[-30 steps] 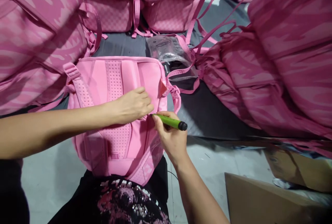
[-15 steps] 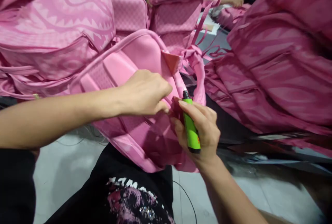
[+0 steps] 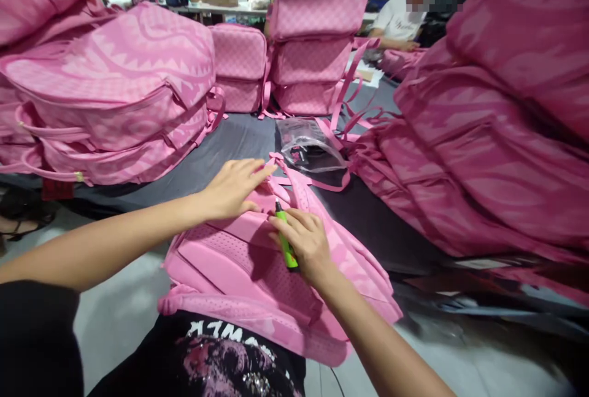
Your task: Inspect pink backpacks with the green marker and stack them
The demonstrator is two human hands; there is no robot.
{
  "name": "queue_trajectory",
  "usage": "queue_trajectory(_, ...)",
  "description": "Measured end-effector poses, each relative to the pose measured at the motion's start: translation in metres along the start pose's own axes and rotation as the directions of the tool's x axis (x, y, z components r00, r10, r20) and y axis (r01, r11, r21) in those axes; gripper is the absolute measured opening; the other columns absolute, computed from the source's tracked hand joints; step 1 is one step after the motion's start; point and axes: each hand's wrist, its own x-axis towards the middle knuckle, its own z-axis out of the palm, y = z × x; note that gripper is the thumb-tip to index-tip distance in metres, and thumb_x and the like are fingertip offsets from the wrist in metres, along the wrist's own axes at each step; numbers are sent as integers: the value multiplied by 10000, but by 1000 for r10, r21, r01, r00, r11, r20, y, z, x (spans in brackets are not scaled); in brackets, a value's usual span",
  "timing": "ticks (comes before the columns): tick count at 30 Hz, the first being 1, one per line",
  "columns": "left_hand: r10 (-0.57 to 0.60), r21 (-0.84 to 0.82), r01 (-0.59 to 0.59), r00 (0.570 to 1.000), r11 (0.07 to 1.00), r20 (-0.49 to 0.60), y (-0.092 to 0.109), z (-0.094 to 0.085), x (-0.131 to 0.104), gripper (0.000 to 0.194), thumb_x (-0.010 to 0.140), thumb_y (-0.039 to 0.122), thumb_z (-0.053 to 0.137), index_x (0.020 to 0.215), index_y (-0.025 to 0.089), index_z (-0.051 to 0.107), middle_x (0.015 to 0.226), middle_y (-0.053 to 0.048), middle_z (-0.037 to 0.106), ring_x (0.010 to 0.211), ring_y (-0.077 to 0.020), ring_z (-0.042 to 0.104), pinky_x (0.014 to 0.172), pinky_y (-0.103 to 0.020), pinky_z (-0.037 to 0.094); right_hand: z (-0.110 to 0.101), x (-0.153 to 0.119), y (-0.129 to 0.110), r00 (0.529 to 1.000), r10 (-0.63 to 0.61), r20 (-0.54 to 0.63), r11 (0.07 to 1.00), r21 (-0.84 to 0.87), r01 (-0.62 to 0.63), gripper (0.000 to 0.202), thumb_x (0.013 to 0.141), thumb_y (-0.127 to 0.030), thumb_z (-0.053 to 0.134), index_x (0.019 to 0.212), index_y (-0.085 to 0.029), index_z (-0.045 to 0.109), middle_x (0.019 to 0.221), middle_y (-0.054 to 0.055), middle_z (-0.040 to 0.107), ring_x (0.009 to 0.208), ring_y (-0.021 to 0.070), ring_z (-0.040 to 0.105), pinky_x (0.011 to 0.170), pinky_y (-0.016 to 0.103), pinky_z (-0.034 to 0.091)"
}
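Note:
A pink backpack (image 3: 230, 256) lies across my lap and the table's edge, its padded, perforated back panel facing up. My left hand (image 3: 234, 187) rests near its top with the fingers spread. Close by on the right, my right hand (image 3: 304, 240) is closed around a green pen-like tool (image 3: 286, 240) with a black collar and a thin pale tip pointing away from me. The same hand is over the panel. Past the top of the backpack, pink straps (image 3: 301, 185) reach onto the dark table.
Patterned pink backpacks (image 3: 133, 96) are piled at left, with more (image 3: 497, 158) at right. Checked pink bags (image 3: 315, 59) are stacked behind. A clear plastic pouch (image 3: 313, 145) lies on the dark tabletop (image 3: 243, 136). A person in a white shirt (image 3: 400, 19) is at the back right.
The backpack has come down flatter and turned, uncovering the tabletop and pouch. My left hand has opened out. My right hand has moved left with the green tool. The view has tilted up.

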Motion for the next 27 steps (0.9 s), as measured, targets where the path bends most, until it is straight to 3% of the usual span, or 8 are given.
queue_trajectory(3, -57, 26, 53, 980, 998, 189, -4, 13, 15, 837, 805, 390, 725, 1500, 181, 309, 1462, -180, 468, 1272, -310, 473, 985, -424, 376, 7, 3, -10, 996, 82, 47, 992, 95, -86, 174, 963, -261, 565, 1115, -209, 633, 906, 60, 689, 909, 216, 609, 800, 349, 431)
queue_trajectory(7, -66, 45, 56, 963, 997, 262, -5, 27, 27, 865, 791, 442, 734, 1496, 170, 311, 1310, -154, 591, 1106, -288, 559, 896, -377, 399, 7, -16, -19, 994, 90, 65, 973, 207, -101, 169, 976, -188, 498, 1094, -214, 616, 928, 70, 661, 988, 235, 575, 847, 380, 436)
queue_trajectory(9, -23, 44, 13, 971, 999, 238, -4, 30, 27, 942, 792, 460, 728, 1529, 159, 225, 1402, -176, 520, 1208, -309, 512, 960, -412, 384, 8, -24, -18, 994, 100, 54, 976, 190, -108, 206, 984, -178, 463, 1124, -230, 605, 977, 79, 667, 1020, 239, 571, 853, 388, 443)
queue_trajectory(12, 32, 46, -41, 984, 998, 172, 1, 33, 22, 1148, 727, 561, 753, 1558, 133, 87, 1575, -229, 274, 1418, -375, 300, 1113, -537, 251, 15, -28, -10, 993, 111, 42, 975, 189, -117, 252, 971, -149, 463, 1173, -230, 591, 1019, 98, 666, 1027, 244, 577, 852, 397, 467)
queue_trajectory(16, 72, 101, -89, 985, 991, 160, 9, 46, 22, 1256, 640, 533, 836, 1567, 216, 51, 1629, -235, 73, 1492, -424, 99, 1135, -652, 116, 25, -30, -4, 987, 158, 3, 950, 271, -153, 312, 935, -118, 532, 1217, -247, 570, 1014, 89, 678, 1024, 244, 595, 862, 416, 496)
queue_trajectory(22, 14, 113, -40, 975, 993, 221, 12, 57, 31, 1078, 771, 432, 758, 1570, 196, 74, 1574, -250, 253, 1335, -382, 417, 1042, -519, 328, 23, -36, 0, 982, 172, 72, 920, 346, -187, 415, 903, -91, 564, 1276, -272, 543, 1097, 94, 693, 1078, 255, 621, 903, 455, 530)
queue_trajectory(25, 25, 114, -50, 978, 992, 208, 11, 55, 31, 978, 828, 405, 703, 1570, 185, 105, 1559, -231, 296, 1315, -374, 428, 1018, -492, 335, 15, -29, 6, 975, 222, -31, 952, 223, -209, 449, 890, -116, 609, 1298, -280, 519, 1097, 99, 689, 1059, 264, 629, 914, 464, 529)
queue_trajectory(27, 25, 106, -46, 981, 993, 194, 10, 56, 30, 964, 841, 419, 687, 1571, 190, 100, 1559, -219, 306, 1306, -366, 433, 1009, -479, 334, 13, -17, 13, 942, 321, -101, 946, 73, -315, 445, 878, -193, 657, 1295, -254, 514, 1104, 127, 673, 1094, 306, 601, 927, 499, 505)
